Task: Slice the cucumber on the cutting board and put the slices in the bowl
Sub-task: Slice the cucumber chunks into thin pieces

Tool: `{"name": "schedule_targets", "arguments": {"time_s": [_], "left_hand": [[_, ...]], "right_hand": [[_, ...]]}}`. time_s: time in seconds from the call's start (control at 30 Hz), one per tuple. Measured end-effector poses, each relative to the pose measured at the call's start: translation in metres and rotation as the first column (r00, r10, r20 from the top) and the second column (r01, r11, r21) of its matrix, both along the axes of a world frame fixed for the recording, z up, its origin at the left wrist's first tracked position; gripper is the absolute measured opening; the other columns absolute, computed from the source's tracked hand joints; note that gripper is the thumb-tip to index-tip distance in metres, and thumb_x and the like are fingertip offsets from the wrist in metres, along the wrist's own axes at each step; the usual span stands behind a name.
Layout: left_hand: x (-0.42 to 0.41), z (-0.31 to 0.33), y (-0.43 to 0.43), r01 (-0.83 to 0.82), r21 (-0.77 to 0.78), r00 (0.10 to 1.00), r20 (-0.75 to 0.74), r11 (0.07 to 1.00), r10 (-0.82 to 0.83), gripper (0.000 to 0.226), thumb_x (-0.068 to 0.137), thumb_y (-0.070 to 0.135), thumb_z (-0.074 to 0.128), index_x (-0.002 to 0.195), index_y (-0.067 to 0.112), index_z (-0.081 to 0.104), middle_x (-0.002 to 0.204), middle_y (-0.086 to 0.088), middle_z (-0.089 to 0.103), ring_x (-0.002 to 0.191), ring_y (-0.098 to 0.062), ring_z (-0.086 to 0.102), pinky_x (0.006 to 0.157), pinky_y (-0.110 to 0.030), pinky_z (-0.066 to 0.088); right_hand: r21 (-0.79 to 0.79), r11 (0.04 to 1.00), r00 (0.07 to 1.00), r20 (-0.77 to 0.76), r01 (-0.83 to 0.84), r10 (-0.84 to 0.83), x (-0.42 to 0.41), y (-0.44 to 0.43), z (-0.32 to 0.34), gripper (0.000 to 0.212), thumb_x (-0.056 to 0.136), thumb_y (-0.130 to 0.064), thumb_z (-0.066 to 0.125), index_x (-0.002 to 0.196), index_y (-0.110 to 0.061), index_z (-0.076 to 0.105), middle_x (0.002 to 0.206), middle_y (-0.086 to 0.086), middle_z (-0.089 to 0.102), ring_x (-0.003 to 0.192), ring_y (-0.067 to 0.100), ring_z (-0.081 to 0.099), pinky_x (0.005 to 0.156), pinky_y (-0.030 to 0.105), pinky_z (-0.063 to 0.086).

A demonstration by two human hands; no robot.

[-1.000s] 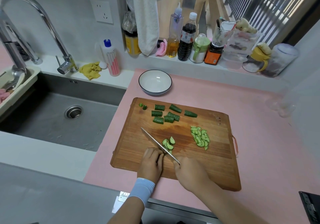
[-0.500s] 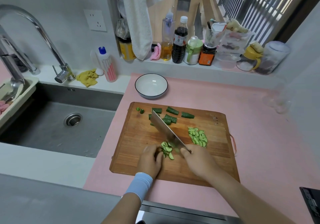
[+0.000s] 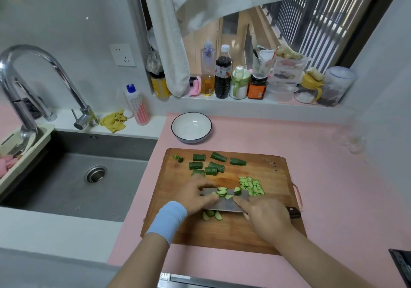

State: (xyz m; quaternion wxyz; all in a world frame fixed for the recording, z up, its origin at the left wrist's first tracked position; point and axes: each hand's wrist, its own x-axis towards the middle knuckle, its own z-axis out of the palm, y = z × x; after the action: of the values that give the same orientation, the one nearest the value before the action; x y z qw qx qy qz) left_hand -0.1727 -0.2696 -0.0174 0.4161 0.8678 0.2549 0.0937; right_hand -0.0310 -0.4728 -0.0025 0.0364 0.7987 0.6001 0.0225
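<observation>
Wooden cutting board (image 3: 273, 176) lies on the pink bench (image 3: 333, 198), to the right of the steel sink (image 3: 66, 187). Near its middle the knife (image 3: 224, 206) is turned with the blade flat, and a few cucumber slices (image 3: 222, 192) rest on top of the blade. The right hand (image 3: 266, 218) grips the knife at the handle, whose dark end shows past the hand. The left hand (image 3: 195, 196), with a blue wristband (image 3: 168, 220), lies over the left end of the blade, its fingers stretched out and touching the slices. A bigger pile of slices (image 3: 252, 185) sits just beside the blade at the right, and some loose slices (image 3: 212, 215) lie at its near edge. Uncut cucumber chunks (image 3: 206, 165) wait at the far side of the board. The white bowl (image 3: 191, 129) stands on the bench behind the board, apart from it.
</observation>
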Motion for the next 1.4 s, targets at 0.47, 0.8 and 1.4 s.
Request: {"name": "schedule_targets", "arguments": {"time_s": [0.47,0.8,1.4], "left_hand": [[0.048,-0.001,-0.017,0.080,0.134,0.996,-0.046,0.988,-0.074,0.031,0.081,0.053,0.068,0.108,0.038,0.068,0.102,0.013,0.058,0.101,-0.007,0.048,0.087,-0.025,0.043],[0.054,0.001,-0.015,-0.004,0.045,0.979,-0.205,0.999,0.013,0.012,0.095,0.033,0.059,0.089,0.032,0.069,0.097,0.014,0.067,0.091,-0.009,0.060,0.087,-0.028,0.049],[0.022,0.003,-0.005,-0.036,-0.143,0.981,-0.193,0.989,0.008,0.027,0.075,0.043,0.078,0.088,0.025,0.063,0.079,0.013,0.062,0.066,0.001,0.052,0.059,-0.012,0.041]], "right_hand": [[-0.045,0.999,1.000,0.003,-0.015,0.015,-0.006,-0.003,0.012,0.064,0.041,-0.020,0.097,0.102,-0.026,0.077,0.053,-0.002,0.054,0.041,0.018,0.051,0.035,0.024,0.032],[-0.128,0.991,0.999,0.025,-0.042,0.045,-0.003,-0.002,0.017,0.059,0.042,-0.022,0.095,0.097,-0.029,0.074,0.055,-0.003,0.054,0.042,0.018,0.051,0.037,0.026,0.024],[-0.198,0.976,0.994,0.055,-0.086,0.099,-0.005,0.011,0.023,0.049,0.081,0.000,0.063,0.125,-0.020,0.056,0.084,0.003,0.062,0.071,0.027,0.062,0.046,0.031,0.022]]}}
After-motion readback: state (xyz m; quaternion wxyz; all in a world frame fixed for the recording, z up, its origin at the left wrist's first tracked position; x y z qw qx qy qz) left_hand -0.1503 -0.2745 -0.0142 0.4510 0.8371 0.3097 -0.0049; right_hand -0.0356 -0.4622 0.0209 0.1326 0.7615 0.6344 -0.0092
